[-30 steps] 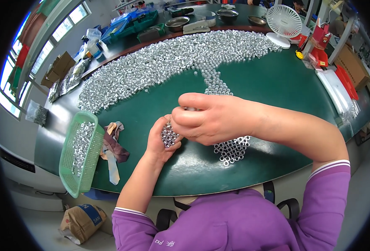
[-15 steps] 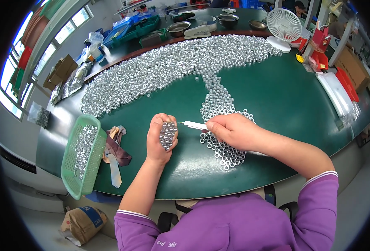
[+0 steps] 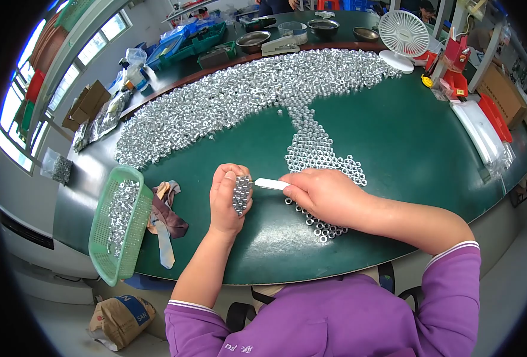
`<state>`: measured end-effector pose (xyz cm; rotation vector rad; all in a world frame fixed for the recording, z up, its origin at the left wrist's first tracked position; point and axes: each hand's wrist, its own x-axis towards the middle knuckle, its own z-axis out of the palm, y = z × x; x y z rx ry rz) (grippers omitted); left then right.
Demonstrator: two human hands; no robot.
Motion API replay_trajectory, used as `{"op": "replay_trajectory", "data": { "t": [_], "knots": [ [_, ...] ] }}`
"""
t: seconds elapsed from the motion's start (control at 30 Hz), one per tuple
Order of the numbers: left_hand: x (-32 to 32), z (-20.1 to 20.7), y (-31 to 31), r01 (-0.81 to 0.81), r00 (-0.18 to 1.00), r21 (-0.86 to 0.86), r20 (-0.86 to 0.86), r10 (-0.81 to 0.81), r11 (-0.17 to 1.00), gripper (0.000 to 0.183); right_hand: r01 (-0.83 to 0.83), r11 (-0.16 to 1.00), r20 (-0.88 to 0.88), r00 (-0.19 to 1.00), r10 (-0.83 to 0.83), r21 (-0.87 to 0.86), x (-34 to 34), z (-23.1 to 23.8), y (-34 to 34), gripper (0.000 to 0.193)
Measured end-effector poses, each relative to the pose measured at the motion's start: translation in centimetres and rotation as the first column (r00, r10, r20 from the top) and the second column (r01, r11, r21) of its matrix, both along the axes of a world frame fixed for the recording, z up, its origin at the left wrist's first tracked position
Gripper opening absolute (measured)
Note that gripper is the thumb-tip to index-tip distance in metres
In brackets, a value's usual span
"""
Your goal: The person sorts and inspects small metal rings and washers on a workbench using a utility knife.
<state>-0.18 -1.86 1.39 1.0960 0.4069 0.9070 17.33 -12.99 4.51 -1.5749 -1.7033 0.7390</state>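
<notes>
My left hand [image 3: 220, 202] is closed round a block of small silver metal nuts [image 3: 241, 195], their ends turned to the right. My right hand [image 3: 329, 191] grips a slim white-handled tool [image 3: 269, 183]. Its thin tip touches or nearly touches the upper right side of the held nuts; the exact contact is too small to tell. Under and around my right forearm, a flat single layer of ring-shaped nuts [image 3: 312, 147] lies on the green table [image 3: 406, 143], partly hidden by that hand. This layer runs back to a long heap of the same metal parts [image 3: 216, 98].
A green basket [image 3: 135, 238] holding metal parts stands at the left edge, with crumpled cloths [image 3: 167, 220] beside it. At the back are a white fan [image 3: 404, 34] and metal bowls [image 3: 253, 40]. Plastic bags [image 3: 479, 137] and red bins [image 3: 494, 119] line the right edge.
My right hand has moved slightly left and down, bringing the tool's tip up to the nuts. My left hand has turned a little, showing the nuts more narrowly.
</notes>
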Motion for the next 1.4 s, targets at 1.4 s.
{"op": "replay_trajectory", "data": {
  "t": [1.4],
  "knots": [
    [-1.2, -0.3, 2.0, 0.131, 0.99, -0.385, -0.004, -0.144, 0.913, 0.021, -0.783, 0.437, 0.895, 0.362, -0.26, 0.443, 1.8, 4.9, 2.8, 0.02]
  ]
}}
